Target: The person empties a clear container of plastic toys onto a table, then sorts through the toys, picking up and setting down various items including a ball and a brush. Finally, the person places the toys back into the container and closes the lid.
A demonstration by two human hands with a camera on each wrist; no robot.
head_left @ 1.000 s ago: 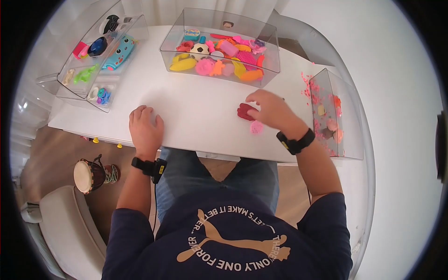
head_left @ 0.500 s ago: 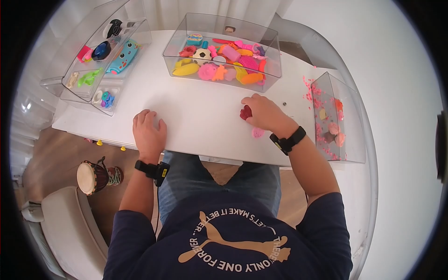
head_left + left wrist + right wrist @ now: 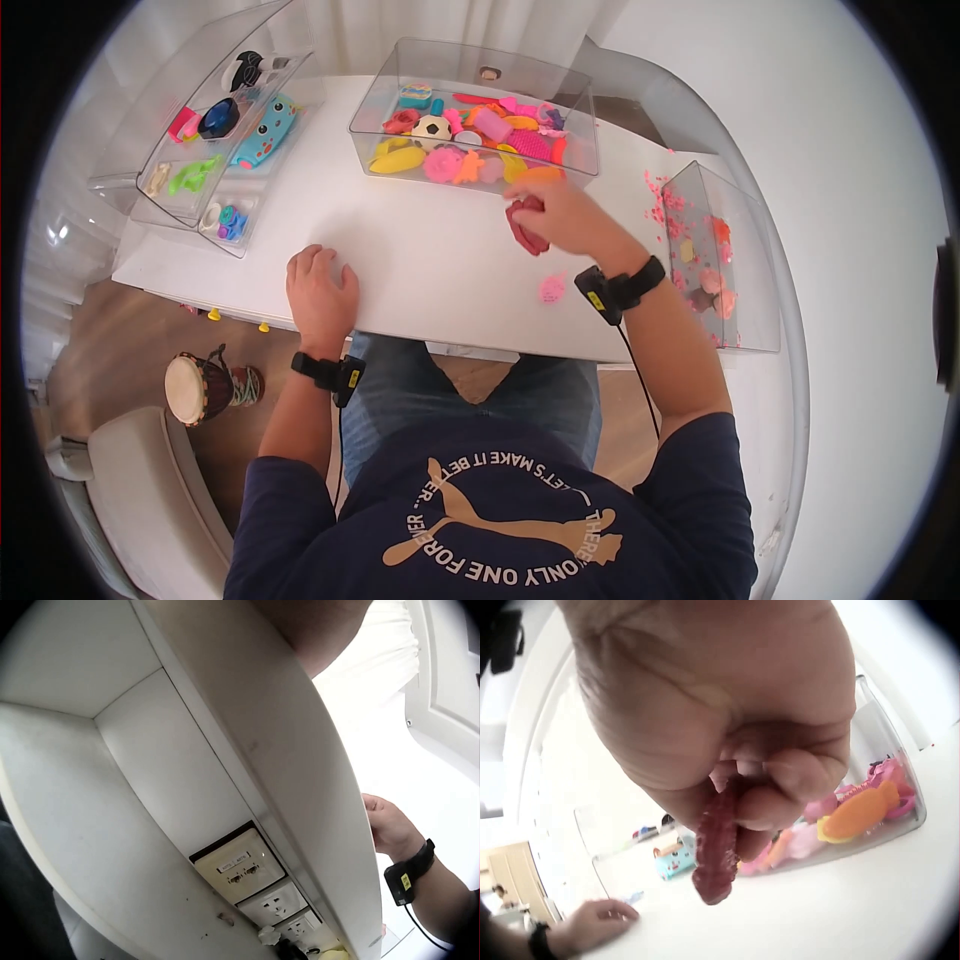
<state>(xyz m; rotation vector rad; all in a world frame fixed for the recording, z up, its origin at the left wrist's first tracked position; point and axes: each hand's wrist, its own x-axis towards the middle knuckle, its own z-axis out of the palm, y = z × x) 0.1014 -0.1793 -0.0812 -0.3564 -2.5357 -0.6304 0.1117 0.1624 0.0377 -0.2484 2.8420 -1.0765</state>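
My right hand (image 3: 572, 222) pinches a dark red ridged toy (image 3: 527, 226) between thumb and fingers. Seen from the right wrist, the red toy (image 3: 717, 851) hangs below the curled fingers, long and narrow with a bumpy surface; its exact kind I cannot tell. On the white table, nearer the body than that hand, lies a flat pink round piece (image 3: 552, 289). My left hand (image 3: 322, 292) rests on the table near the front edge, fingers relaxed, holding nothing. In the left wrist view the table's underside fills most of the picture.
A clear bin (image 3: 366, 150) of colourful toys, including a soccer ball (image 3: 431, 131), stands beyond the right hand. Another clear divided bin (image 3: 140, 190) is at the left. At the right is a clear box (image 3: 690, 180) with pink bits scattered beside it. A drum (image 3: 190, 388) stands on the floor.
My right hand has picked the red toy up from beside the pink piece and moved slightly away from the body, toward the toy bin. The left hand stays resting on the table.
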